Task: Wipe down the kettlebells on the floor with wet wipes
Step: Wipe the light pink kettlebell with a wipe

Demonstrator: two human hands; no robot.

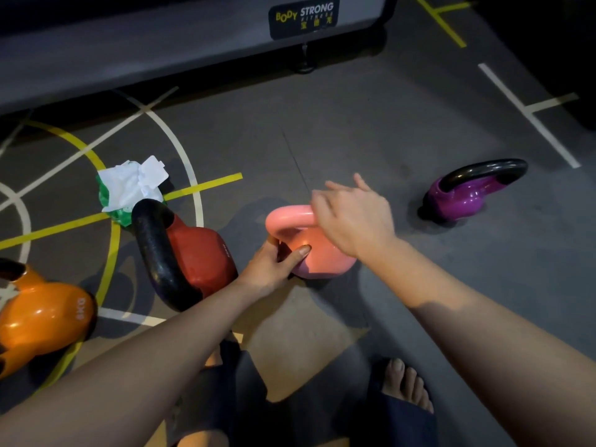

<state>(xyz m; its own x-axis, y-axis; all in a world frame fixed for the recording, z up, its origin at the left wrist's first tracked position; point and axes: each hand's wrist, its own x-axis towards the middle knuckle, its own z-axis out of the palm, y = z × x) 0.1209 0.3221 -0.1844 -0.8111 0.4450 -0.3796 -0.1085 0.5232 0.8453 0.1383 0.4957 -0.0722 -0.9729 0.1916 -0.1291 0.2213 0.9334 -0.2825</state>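
Pink kettlebell [322,258] sits upright on the floor [354,140], centre; left hand [271,269] grips it below the handle, thumb on the body. Right hand [353,216] is over the handle, fingers loose and spread, blurred, holding nothing. Wipes pack [130,185] lies just behind the red kettlebell [200,256]; orange kettlebell [42,317] far left, purple kettlebell [464,196] well right.

Glossy orange kettlebell [42,317], matt floor [354,130]

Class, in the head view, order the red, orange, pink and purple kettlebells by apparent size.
1. red kettlebell and orange kettlebell: alike; orange is cropped at the edge.
2. pink kettlebell and purple kettlebell: alike; purple lies farther.
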